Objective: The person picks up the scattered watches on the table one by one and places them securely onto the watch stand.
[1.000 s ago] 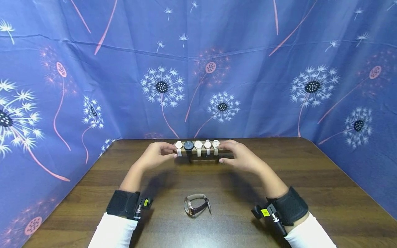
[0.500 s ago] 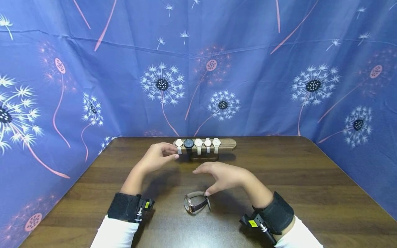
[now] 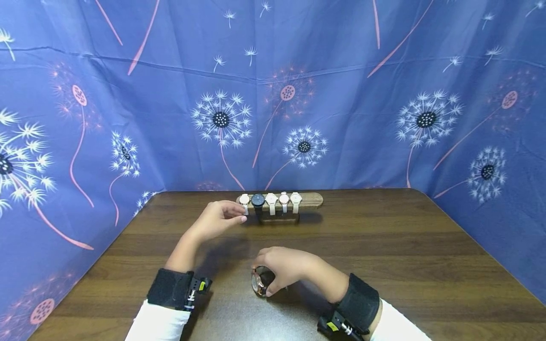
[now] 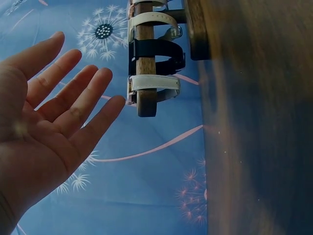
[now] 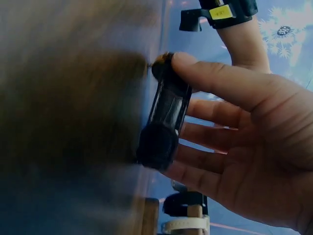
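Note:
A wristwatch with a rose-gold case and dark strap lies low over the near middle of the table. My right hand grips it; in the right wrist view the thumb sits at one end of the watch and the fingertips at the other. My left hand is beside the left end of a wooden watch stand. Seen from the left wrist, that hand has its fingers spread, apart from the nearest white-strapped watch, and holds nothing.
Several watches hang in a row on the stand's bar, among them a black watch; the bar's right end is bare wood. The brown wooden table ends against a blue dandelion-print cloth behind it.
My right hand has left the stand's right end, come toward the near middle of the table and taken hold of the wristwatch. The left hand has stayed at the stand's left end.

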Available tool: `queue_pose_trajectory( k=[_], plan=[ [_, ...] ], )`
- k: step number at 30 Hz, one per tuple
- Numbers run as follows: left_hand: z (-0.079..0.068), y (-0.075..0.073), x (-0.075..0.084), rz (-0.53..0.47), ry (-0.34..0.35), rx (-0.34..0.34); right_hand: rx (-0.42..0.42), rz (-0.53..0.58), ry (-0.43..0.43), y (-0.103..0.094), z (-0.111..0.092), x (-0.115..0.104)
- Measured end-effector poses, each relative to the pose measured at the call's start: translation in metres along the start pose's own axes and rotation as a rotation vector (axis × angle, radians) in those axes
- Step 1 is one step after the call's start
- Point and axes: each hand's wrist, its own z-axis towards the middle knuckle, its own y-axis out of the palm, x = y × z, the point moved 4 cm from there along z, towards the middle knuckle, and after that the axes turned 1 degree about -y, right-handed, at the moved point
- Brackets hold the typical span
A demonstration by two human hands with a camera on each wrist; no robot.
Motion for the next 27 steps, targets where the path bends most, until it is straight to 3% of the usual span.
queue_pose_trajectory(
  k=[10,15,20,27],
  plan=[
    [-0.001,0.004,-0.003,0.003,0.017,-0.010,0.048,-0.014,-0.032,0.006,0.003,0.001],
    [-0.001,0.004,-0.004,0.001,0.011,-0.006,0.074,0.044,-0.058,0.003,0.002,0.004],
    [0.000,0.004,-0.005,-0.018,0.031,-0.005,0.113,0.114,-0.059,-0.006,-0.002,0.011],
    [0.002,0.004,-0.006,-0.032,0.045,-0.004,0.239,0.176,-0.048,-0.030,-0.016,0.026]
  ],
)
